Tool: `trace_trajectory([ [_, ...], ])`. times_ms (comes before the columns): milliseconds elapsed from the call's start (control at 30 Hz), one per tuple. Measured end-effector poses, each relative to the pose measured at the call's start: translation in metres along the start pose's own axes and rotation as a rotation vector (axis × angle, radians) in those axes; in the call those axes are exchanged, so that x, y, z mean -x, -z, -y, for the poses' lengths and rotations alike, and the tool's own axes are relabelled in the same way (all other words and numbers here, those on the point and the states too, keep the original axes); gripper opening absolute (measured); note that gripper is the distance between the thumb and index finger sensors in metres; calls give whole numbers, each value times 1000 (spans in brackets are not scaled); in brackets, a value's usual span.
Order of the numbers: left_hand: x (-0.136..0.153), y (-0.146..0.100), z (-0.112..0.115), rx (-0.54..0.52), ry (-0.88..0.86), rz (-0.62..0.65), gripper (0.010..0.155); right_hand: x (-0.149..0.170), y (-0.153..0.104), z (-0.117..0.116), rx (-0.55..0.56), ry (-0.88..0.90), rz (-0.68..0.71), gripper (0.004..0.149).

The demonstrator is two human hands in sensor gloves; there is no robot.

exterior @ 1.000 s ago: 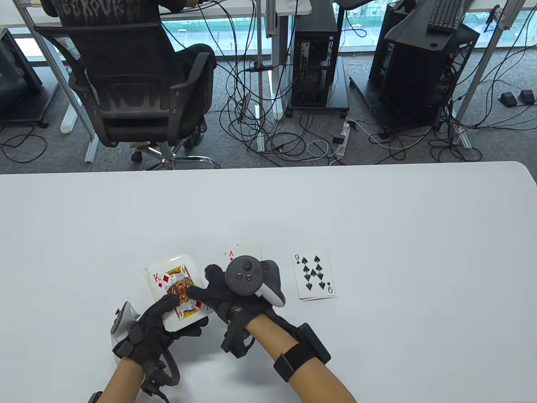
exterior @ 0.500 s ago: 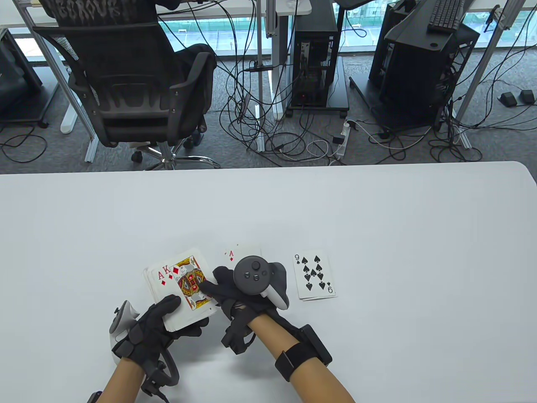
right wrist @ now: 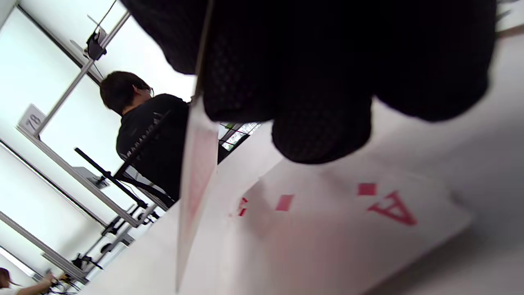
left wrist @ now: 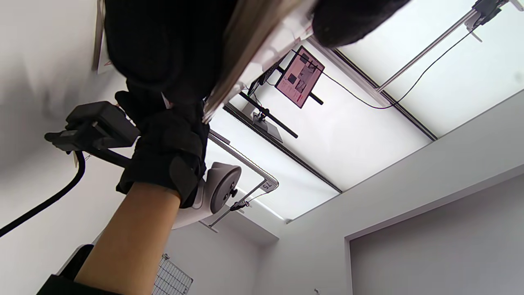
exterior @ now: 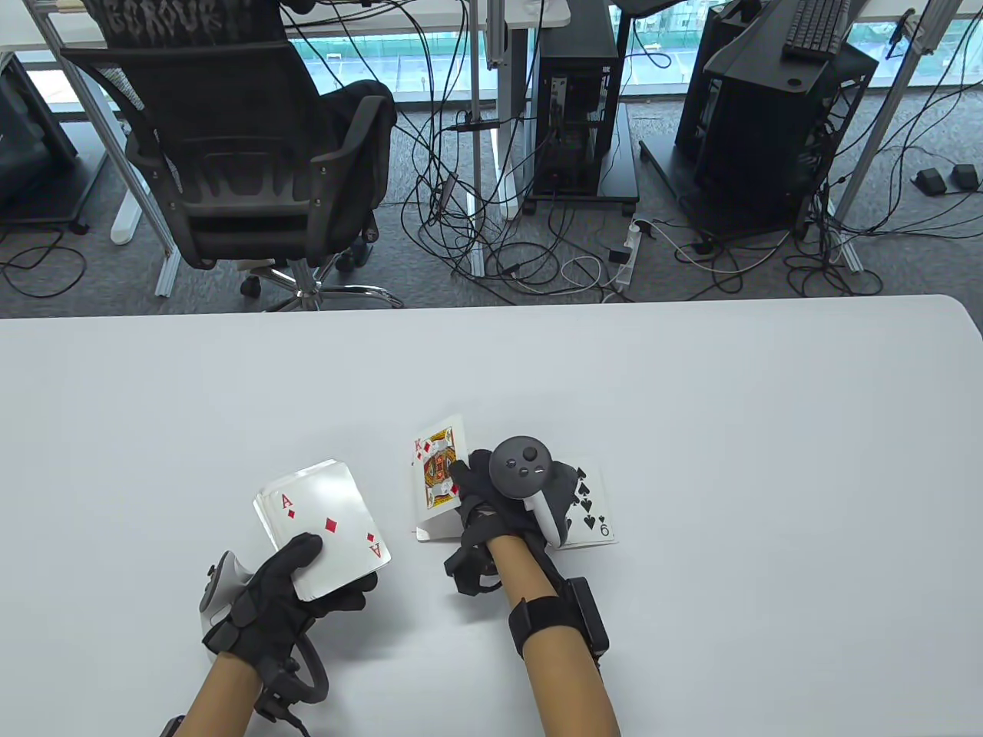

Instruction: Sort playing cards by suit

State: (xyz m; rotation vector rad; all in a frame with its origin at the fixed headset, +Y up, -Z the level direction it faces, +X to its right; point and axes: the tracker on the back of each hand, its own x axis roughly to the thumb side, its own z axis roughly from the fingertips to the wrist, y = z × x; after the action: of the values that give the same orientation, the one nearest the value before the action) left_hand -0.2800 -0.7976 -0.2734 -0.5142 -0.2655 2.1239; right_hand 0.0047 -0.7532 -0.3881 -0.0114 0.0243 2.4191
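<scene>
My left hand (exterior: 296,580) holds the deck (exterior: 322,530) face up a little above the table, an ace of diamonds on top. My right hand (exterior: 480,491) pinches the king of diamonds (exterior: 436,468), tilted, over the diamond pile (exterior: 434,530) in the middle. In the right wrist view the held card (right wrist: 196,184) shows edge-on above the pile's ace of diamonds (right wrist: 348,213). A spade pile (exterior: 591,518) with a nine of spades on top lies to the right, partly hidden by my right hand's tracker (exterior: 522,464).
The white table (exterior: 691,399) stretches wide behind and to both sides of the piles. Beyond its far edge stand an office chair (exterior: 238,161), cables and computer towers on the floor.
My right hand slid the king of diamonds off the deck and carried it right to above the diamond pile. The deck's top card is now an ace of diamonds. The left hand stayed.
</scene>
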Motion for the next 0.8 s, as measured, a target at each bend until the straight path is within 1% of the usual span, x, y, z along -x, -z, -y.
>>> trace_trajectory([
  [100,0,0,0,1,0,1,65,2,4,-6,9,-57,-57,44],
  [167,0,0,0,-1,3,1,65,1,6,-12,-25,-96,-85,46],
  [233,0,0,0,-3,4,0,65,-2,8,-17,-66,-215,-86,49],
  [300,0,0,0,-3,3,-2,65,-8,8,-22,-92,-401,-75,52],
  [400,0,0,0,-2,4,-2,65,-16,8,-28,-90,-538,-40,55],
  [533,-1,-1,0,-2,5,-1,65,-26,6,-38,-138,-777,-13,62],
  [600,-1,-1,0,-1,5,-1,65,-29,4,-44,-151,-877,3,62],
  [733,-1,-1,0,0,5,2,65,-31,3,-45,-135,-876,22,61],
  [800,-1,-1,0,1,5,3,65,-32,2,-42,-131,-838,28,62],
])
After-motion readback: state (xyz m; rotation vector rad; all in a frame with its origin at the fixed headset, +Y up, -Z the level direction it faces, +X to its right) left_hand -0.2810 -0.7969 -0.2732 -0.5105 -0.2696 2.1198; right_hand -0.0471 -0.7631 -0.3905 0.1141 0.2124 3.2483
